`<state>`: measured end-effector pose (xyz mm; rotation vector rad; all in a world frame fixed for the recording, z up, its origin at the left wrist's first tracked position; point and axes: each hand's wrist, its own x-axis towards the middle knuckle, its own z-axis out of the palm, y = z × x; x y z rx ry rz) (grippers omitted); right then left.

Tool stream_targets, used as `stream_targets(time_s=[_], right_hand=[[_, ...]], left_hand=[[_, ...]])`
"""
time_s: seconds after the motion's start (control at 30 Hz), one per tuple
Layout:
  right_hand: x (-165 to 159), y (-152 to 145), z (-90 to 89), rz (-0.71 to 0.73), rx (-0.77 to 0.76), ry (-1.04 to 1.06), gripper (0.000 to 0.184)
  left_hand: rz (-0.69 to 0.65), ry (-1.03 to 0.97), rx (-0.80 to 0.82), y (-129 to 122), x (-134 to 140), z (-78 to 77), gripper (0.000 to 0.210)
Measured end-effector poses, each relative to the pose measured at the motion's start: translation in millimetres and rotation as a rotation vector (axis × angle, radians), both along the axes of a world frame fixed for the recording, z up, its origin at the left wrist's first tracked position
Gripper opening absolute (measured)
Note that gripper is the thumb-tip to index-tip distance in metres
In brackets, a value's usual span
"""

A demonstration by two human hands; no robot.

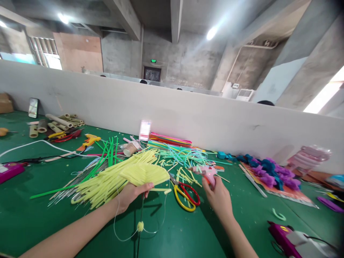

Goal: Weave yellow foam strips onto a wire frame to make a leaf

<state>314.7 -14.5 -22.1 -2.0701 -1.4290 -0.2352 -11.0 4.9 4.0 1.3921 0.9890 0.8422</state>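
Closest in, a little yellow ball point(140, 226) can be seen on a dark stick point(142, 209). A yellow fan-shaped piece point(146, 173) is gripped in the fingers of the left hand point(131, 197), over the green surface point(188, 236). Scissors point(185, 195) are parked between the hands, a pink glue gun point(209, 172) is clutched in the right hand's point(219, 197) fingers, and colourful strips point(185, 154) are kinda piled up behind.

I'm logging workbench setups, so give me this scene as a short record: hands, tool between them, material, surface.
left hand: holds yellow fan-shaped piece
right hand: grips pink glue gun
between hands: scissors, one handle loop red, one yellow
material: yellow strips, bundled beside left hand
surface: green table
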Motion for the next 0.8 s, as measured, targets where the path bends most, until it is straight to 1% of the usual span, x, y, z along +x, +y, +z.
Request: stream_targets(time_s=[0.03,0.1,0.2,0.3,0.37,0.4,0.43,0.47,0.5,0.53,0.57,0.6,0.67,0.7,0.77,0.8], right_hand=[[9.6,1.7,-1.6,-0.051,-0.009,-0.051,0.041],[27.4,3.9,-5.4,-0.158,-0.113,-0.152,0.041],[45.3,2.7,-11.4,-0.257,-0.171,-0.183,0.045],[49.9,-2.1,-13.7,-0.351,-0.221,-0.185,0.049],[45.0,-5.4,-9.6,-0.398,-0.209,-0.210,0.051],[39.7,-6.8,-5.6,-0.402,-0.161,-0.244,0.052],[32.3,-8.0,-0.8,-0.379,-0.071,-0.268,0.050],[22.8,-9.0,4.5,-0.305,0.037,-0.260,0.046],[11.0,-10.1,9.7,-0.177,0.146,-0.230,0.040],[-2.5,-11.4,14.1,0.010,0.239,-0.186,0.033],[-17.5,-12.9,17.4,0.205,0.297,-0.136,0.028],[-33.1,-14.7,19.2,0.344,0.349,-0.099,0.024],[-63.4,-19.0,19.1,0.578,0.382,-0.096,0.015],[-76.5,-21.2,17.6,0.668,0.355,-0.127,0.016],[-96.3,-24.8,13.2,0.782,0.344,-0.196,0.031],[-102.6,-25.9,11.1,0.810,0.356,-0.216,0.034]], left_hand=[[-0.003,-0.001,0.004,-0.2,0.2,0.3,0.041],[-0.009,0.000,0.017,-0.7,0.7,1.1,0.041],[-0.003,0.014,0.025,-2.0,1.1,3.5,0.041],[0.012,0.032,0.024,-3.7,1.0,6.1,0.042],[0.016,0.036,0.025,-4.2,1.2,6.4,0.042],[0.017,0.036,0.025,-4.1,1.4,5.9,0.042],[0.018,0.034,0.025,-3.8,1.7,4.9,0.042],[0.020,0.031,0.025,-3.1,2.1,3.4,0.042],[0.021,0.028,0.024,-2.3,2.5,1.5,0.042],[0.022,0.024,0.024,-1.2,2.9,-0.6,0.042],[0.024,0.022,0.022,-0.1,3.2,-2.8,0.042],[0.023,0.024,0.017,1.1,3.4,-4.9,0.042],[0.026,0.031,0.004,3.3,3.5,-8.8,0.042],[0.025,0.034,-0.003,4.1,3.5,-10.4,0.041],[0.033,0.024,-0.001,5.1,3.6,-13.2,0.041],[0.032,0.018,0.003,5.4,3.7,-14.4,0.041]])
